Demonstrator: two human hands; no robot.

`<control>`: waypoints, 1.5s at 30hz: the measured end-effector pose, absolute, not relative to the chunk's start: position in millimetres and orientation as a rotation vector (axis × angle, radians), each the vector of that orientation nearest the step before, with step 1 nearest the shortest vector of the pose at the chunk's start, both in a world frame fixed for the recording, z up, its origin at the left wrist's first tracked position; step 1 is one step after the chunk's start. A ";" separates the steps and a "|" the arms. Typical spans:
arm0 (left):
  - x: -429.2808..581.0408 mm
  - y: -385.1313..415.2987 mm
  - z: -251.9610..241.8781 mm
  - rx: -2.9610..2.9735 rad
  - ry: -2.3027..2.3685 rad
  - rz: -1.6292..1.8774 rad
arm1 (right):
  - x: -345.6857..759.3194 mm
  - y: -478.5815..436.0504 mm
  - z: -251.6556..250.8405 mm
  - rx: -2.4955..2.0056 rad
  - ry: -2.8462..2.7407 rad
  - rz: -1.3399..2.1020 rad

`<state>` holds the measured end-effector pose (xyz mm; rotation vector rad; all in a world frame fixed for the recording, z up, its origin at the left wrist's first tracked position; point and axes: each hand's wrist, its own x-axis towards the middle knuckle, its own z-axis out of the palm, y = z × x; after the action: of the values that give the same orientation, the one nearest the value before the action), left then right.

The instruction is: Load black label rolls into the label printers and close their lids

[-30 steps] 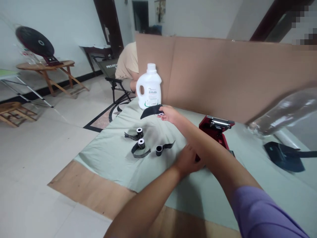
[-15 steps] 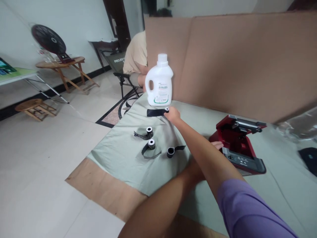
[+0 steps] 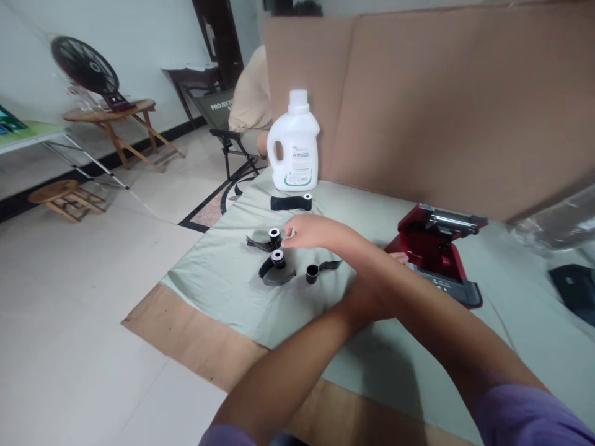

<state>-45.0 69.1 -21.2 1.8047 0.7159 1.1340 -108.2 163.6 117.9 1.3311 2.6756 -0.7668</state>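
My right hand (image 3: 307, 231) reaches across to the left, with thumb and forefinger slightly apart beside a small black ribbon roll (image 3: 274, 236) on a white core. Just below stands a second roll (image 3: 278, 258), its loose end curling on the cloth. A third black roll (image 3: 312, 274) is nearer me, its strip trailing right. Another roll (image 3: 291, 202) lies unrolled by the white jug. My left hand (image 3: 398, 257) is mostly hidden behind my right forearm. Its fingers show at the left rim of a red and black machine (image 3: 444, 263) with raised lid and buttons, apparently gripping it.
A white jug (image 3: 297, 148) stands at the back against a tall cardboard panel (image 3: 418, 105). Clear plastic wrap (image 3: 555, 217) and a black object (image 3: 574, 288) lie at the right. Beyond the table, a person (image 3: 251, 93) sits on a folding chair (image 3: 218, 111).
My right hand has left the far roll, which stays by the jug, and moved toward me to the roll at the left. My left hand stays at the machine. The view has shifted slightly.
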 end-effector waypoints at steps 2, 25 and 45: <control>-44.2 71.6 -25.0 1.893 0.674 1.164 | -109.8 151.0 110.3 1.329 2.642 -0.770; -53.2 59.2 -10.8 2.057 0.798 1.222 | 47.7 78.2 116.2 1.440 2.532 -2.822; -47.6 40.6 -10.1 2.894 0.564 1.407 | 168.8 75.4 97.8 2.157 2.451 -0.597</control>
<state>-47.6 40.6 -10.1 2.8945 0.5638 1.4075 168.8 75.4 97.8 2.1567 2.4514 -0.5967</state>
